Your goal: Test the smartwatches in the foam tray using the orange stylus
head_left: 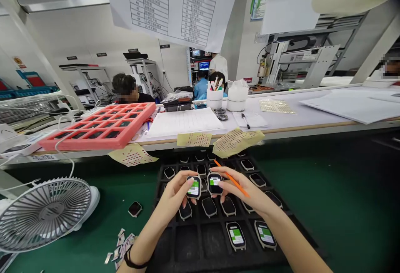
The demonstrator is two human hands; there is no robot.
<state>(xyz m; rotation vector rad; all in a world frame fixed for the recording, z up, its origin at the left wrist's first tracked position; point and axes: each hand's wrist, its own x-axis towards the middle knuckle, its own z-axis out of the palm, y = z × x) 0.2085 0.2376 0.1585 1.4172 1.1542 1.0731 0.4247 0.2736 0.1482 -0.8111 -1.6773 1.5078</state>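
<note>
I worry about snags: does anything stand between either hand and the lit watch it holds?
Nothing visible does: the left hand touches the left watch directly, and the right hand the right watch. The orange stick lies across the right hand, not between it and its watch.

Person's L wrist [142, 249]: narrow black loop-shaped band [130, 261], mat'l unclear | L forearm [154, 223], R forearm [289, 233]: bare | L hand [178, 187], R hand [239, 185]: ditto
</note>
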